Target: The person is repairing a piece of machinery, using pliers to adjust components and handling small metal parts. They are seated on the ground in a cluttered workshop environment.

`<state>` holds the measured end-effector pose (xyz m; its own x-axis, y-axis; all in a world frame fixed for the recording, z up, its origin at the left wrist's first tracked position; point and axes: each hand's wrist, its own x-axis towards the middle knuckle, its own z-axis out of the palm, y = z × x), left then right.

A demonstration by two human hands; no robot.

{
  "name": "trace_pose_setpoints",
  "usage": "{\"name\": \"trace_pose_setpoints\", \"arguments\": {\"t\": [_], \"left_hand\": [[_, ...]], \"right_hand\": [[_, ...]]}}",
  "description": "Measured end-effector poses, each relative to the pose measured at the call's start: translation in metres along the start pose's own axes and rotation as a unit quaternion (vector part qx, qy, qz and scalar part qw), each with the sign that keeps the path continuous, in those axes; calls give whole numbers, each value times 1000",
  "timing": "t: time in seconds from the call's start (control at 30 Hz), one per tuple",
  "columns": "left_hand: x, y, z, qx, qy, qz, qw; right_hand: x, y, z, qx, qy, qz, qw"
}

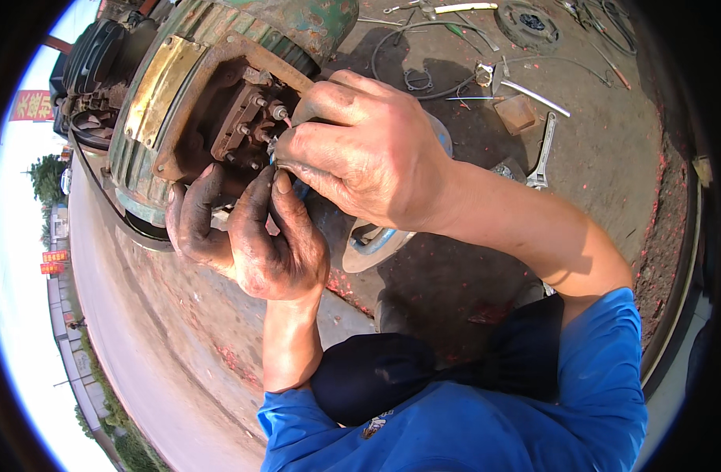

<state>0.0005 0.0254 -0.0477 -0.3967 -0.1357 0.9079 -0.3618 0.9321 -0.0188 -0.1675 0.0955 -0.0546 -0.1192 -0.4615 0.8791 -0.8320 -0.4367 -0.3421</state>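
A green, rusty electric motor [132, 177] has its terminal box [171, 145] uncovered. Inside sits a brown terminal block [236, 124] with several metal studs and nuts. My right hand [368, 145] is closed in a pinch at the block's right edge. A short pinkish wire [288, 121] shows beside its fingertips; what the fingers grip is hidden. My left hand [258, 236] is below the box, palm up and fingers curled. Its thumb and forefinger close together near the right fingertips, on something too small to make out.
On the ground to the right lie an adjustable wrench [544, 149], a brown block [516, 115], a metal rod [536, 98], cables and other tools. A round metal part [527, 25] lies farther back. A blue-handled thing [372, 242] is under my right wrist. A road [132, 315] runs along the left.
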Motion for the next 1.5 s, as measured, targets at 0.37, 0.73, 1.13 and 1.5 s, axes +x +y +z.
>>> {"name": "trace_pose_setpoints", "arguments": {"t": [0.37,0.73,1.13,1.5], "left_hand": [[-74,-6,-22,-134,-120,-75,981],[-61,4,9,59,-156,-99,981],[-26,-7,-15,-159,-239,-224,931],[-2,-6,-27,-432,-309,-456,714]], "right_hand": [[12,-16,0,-112,-43,5,993],[17,-38,9,-97,-27,95,990],[-9,-64,1,-30,-127,352,927],[-21,-49,4,32,-147,351,924]]}}
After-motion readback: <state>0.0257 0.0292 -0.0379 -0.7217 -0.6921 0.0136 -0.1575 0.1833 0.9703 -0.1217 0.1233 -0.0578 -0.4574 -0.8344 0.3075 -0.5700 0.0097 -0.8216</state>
